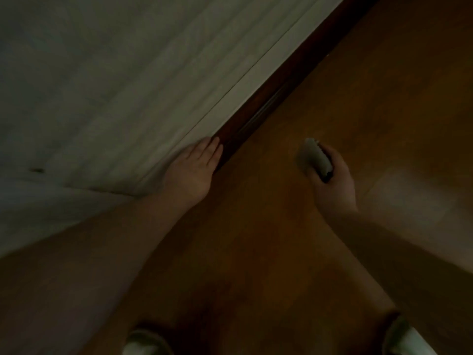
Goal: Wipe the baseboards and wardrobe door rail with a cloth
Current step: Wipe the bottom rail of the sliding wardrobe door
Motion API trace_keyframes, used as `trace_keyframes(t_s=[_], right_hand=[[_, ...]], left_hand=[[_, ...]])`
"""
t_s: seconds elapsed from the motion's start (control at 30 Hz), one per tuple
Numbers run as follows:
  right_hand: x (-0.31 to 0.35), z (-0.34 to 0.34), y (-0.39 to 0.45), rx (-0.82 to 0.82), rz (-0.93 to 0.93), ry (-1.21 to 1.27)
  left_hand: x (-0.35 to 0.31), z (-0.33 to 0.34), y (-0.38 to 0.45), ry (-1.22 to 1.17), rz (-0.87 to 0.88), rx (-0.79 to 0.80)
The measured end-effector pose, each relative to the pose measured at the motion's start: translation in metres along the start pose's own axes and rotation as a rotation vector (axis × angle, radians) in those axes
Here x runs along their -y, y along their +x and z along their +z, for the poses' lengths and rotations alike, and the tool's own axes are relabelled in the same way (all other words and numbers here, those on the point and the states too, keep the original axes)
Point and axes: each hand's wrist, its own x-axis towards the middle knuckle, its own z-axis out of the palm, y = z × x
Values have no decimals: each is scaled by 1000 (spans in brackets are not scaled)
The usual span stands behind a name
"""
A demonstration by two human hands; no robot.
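Lighting poor, frame blurred. L hand (pixel 190 169) flat, fingers extended, on pale door (pixel 107 85) beside dark rail (pixel 256 116). R hand (pixel 332 180) clenched round folded cloth (pixel 313 158) above wood floor (pixel 384 85). Rail detail indistinct.

No text, label, brand, number or sign can be read anywhere in this dim and blurred view.
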Motion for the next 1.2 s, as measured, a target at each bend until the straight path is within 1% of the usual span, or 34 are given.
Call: trace_keyframes(t_s=[0.1,0.2,0.27,0.37,0.43,0.5,0.6,0.67,0.77,0.87,0.97,1.07,1.13,1.2], right_hand=[[-25,27,33,-35,39,-11],[-33,46,67,-82,7,-15],[-32,53,89,-101,-20,-13],[-28,63,115,-85,-105,-48],[-25,65,132,-85,-150,-73],[-20,63,148,-114,-130,-94],[-10,59,169,-141,-36,-119],[-3,58,178,-149,-3,-127],[-3,59,186,-119,-60,-164],[-8,60,194,-120,-58,-161],[-3,65,201,-100,-62,-131],[7,75,200,-72,-5,-36],[9,82,190,-72,5,-12],[5,91,171,-49,-23,-5]], left_hand=[[0,26,10,112,29,-126],[1,48,17,251,56,-263],[8,56,23,368,82,-319],[18,58,28,529,107,-285],[20,56,29,588,95,-249],[19,50,28,624,78,-238],[21,39,25,692,45,-193],[25,31,24,689,4,-220],[28,29,25,757,-33,-270],[27,34,28,784,-26,-268],[27,34,27,779,-16,-252],[26,29,26,797,-12,-217],[25,27,25,808,-13,-203],[23,25,24,826,-17,-192]])
